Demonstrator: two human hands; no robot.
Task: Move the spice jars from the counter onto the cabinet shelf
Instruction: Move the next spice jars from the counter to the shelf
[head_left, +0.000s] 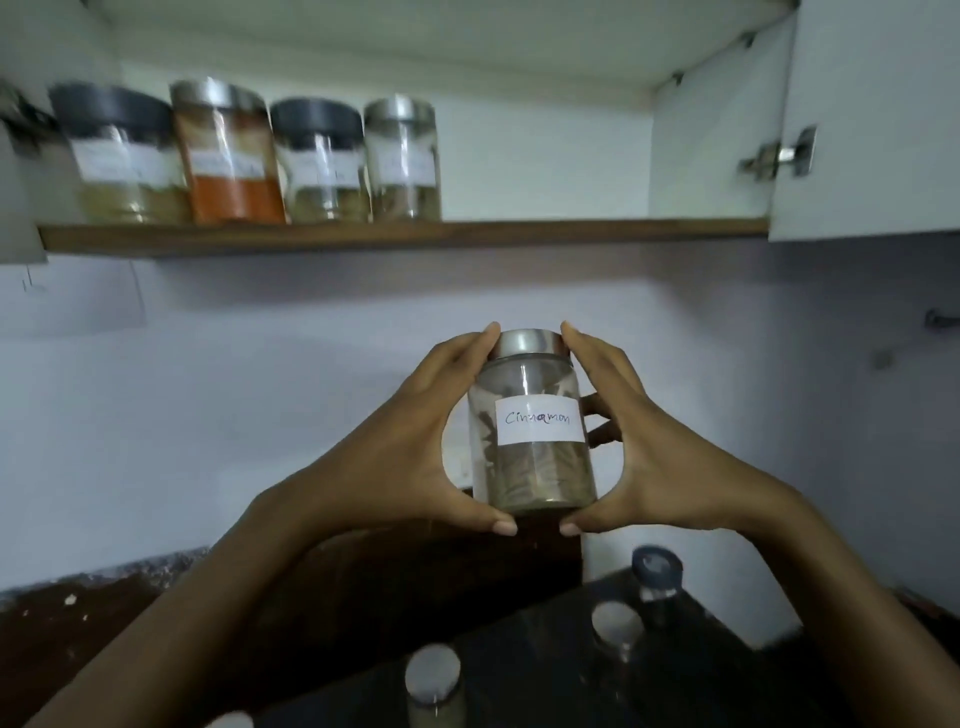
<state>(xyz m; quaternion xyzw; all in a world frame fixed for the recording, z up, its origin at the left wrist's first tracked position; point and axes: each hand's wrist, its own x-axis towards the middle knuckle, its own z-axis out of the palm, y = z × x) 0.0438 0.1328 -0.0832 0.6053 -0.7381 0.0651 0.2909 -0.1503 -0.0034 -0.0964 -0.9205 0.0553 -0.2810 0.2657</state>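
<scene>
A glass jar labelled Cinnamon (535, 447), with a steel lid and brown sticks inside, is held upright in the air between both hands. My left hand (415, 441) grips its left side, thumb under the base and fingertips at the lid. My right hand (644, 447) mirrors this on the right side. The jar hangs below the wooden cabinet shelf (519, 233). Several jars stand in a row on the shelf's left half: a black-lidded one (124, 156), an orange-spice one (228, 156), another black-lidded one (319, 161) and a steel-lidded one (402, 161).
On the dark counter (519, 675) below stand a dark-lidded jar (655, 571) and two steel-lidded jars (615, 626) (432, 675). The open cabinet door (872, 114) with its hinge hangs at the right. The shelf's right half is bare.
</scene>
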